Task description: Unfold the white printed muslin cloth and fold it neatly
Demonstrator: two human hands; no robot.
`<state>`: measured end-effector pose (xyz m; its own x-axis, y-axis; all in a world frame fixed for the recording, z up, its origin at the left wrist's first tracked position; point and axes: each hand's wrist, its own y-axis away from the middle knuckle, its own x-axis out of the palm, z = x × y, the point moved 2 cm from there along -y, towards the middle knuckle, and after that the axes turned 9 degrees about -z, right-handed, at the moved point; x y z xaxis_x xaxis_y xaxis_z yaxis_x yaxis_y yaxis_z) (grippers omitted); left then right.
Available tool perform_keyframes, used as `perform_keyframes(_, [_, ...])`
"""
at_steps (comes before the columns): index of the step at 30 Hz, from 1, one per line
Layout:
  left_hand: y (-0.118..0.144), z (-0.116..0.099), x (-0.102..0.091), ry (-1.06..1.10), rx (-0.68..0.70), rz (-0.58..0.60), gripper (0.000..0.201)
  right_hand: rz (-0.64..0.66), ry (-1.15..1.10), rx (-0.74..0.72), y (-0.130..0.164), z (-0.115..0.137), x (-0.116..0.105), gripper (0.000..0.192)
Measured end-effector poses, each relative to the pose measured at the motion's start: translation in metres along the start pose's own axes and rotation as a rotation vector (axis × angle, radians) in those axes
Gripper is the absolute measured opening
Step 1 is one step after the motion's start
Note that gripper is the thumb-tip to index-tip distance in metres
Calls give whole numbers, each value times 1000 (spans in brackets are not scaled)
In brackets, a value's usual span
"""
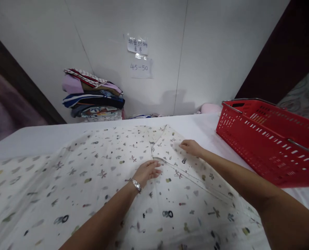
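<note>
A large white cloth point(73, 180) printed with small dark and coloured marks lies spread over the table, with its right part folded in along a diagonal seam. My left hand point(147, 172), a silver watch on its wrist, presses flat on the cloth at the seam's middle, fingers together. My right hand point(191, 147) rests on the folded flap further back, fingertips pinching or pressing its edge. Both forearms reach in from the bottom.
A red plastic basket point(269, 146) stands on the table's right side, close to my right arm. A stack of folded clothes point(93, 97) sits against the back wall at left. Two paper notes point(140, 55) hang on the wall. A pink item point(210, 108) lies behind the table.
</note>
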<state>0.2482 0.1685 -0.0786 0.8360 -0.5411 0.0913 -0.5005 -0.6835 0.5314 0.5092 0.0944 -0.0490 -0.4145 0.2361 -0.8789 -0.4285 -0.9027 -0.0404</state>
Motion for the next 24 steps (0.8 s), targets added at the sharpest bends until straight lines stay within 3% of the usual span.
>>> perform_keyframes(5, [1, 2, -15, -57, 85, -45, 27, 4, 139, -236, 2, 61, 46, 24])
perform_keyframes(10, [1, 8, -32, -112, 136, -90, 30, 27, 265, -372, 7, 97, 82, 47])
perform_keyframes(13, [2, 13, -38, -138, 130, -84, 26, 28, 211, -338, -4, 95, 80, 41])
perform_keyframes(17, [-3, 8, -34, -157, 147, -75, 22, 76, -138, -81, -24, 75, 62, 32])
perform_keyframes(20, [-15, -8, -20, -173, 167, -104, 25, 111, -435, 18, -32, 62, 56, 31])
perform_keyframes(24, [-43, -29, 9, -169, 184, -172, 23, 116, -592, 17, -31, 56, 62, 26])
